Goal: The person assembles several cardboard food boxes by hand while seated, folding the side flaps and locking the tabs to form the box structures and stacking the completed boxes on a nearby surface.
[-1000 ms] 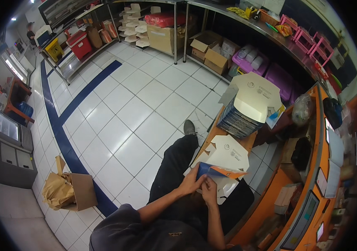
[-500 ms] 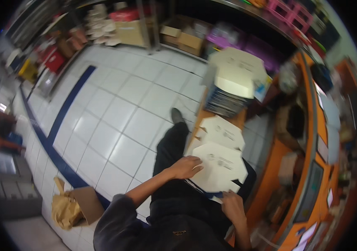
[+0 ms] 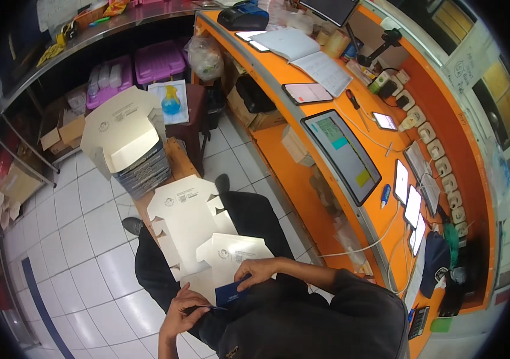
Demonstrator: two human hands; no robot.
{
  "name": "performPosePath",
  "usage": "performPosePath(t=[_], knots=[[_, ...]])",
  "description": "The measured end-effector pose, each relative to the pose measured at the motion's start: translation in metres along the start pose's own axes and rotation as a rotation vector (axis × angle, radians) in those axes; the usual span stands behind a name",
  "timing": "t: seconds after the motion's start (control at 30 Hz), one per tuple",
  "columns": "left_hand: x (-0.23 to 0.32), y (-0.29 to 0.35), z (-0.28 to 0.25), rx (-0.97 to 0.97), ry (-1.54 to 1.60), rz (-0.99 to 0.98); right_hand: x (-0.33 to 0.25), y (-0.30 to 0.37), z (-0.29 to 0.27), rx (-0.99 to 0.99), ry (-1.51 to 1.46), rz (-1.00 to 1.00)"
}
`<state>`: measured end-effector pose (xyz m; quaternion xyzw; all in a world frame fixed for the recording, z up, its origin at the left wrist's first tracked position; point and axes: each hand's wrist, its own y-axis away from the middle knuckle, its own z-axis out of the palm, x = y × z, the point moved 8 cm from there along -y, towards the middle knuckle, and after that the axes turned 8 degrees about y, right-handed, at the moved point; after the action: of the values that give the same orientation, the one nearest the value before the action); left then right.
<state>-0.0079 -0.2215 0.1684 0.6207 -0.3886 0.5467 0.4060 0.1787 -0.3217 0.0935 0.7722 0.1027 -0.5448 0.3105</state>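
Note:
A cream cardboard box blank [image 3: 216, 248], dark blue on its outer side, stands partly bent up on my lap. My right hand [image 3: 256, 272] grips its near side, thumb over a blue flap. Beside it to the left, my left hand [image 3: 182, 311] pinches the edge of another blue-backed flap. Beyond lies a flat cream box blank [image 3: 189, 210] with side tabs, on an orange bench [image 3: 178, 157]. Farther along that bench is a stack of blue folded boxes [image 3: 142, 172], topped by an open cream blank [image 3: 122, 124].
An orange counter [image 3: 291, 139] runs along my right, bearing a tablet [image 3: 341, 157], several phones, an open notebook [image 3: 312, 57] and cables. Behind the stack are a spray bottle [image 3: 171, 102] on a dark red stool and purple bins [image 3: 158, 61]. A metal shelf edges the far left.
My view has swung to the right, bringing the counter fully in. The near blank has turned and bent up; my right hand now grips its blue side, and my left hand has moved to a flap.

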Motion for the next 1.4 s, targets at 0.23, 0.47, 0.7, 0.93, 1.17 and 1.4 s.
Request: performPosePath(t=[0.23,0.47,0.7,0.93,1.17,1.4], knots=[[0.01,0.004,0.009,0.451,-0.406,0.09,-0.01,-0.004,0.019,-0.042,-0.025,0.064],[0.0,-0.009,0.048,0.132,-0.626,0.169,-0.051,-0.004,0.008,0.108,0.314,-0.108],[-0.008,-0.001,0.035,0.303,-0.649,0.156,-0.014,0.037,-0.002,0.368,0.564,0.087],[0.017,-0.014,0.055,0.252,-0.659,0.166,-0.058,0.031,-0.019,0.413,0.476,0.126],[0.043,-0.03,0.057,0.252,-0.706,0.2,-0.083,0.008,-0.013,0.455,0.604,-0.064],[0.071,-0.046,0.013,0.487,-0.808,0.066,-0.139,-0.006,-0.048,0.639,0.7,-0.255]])
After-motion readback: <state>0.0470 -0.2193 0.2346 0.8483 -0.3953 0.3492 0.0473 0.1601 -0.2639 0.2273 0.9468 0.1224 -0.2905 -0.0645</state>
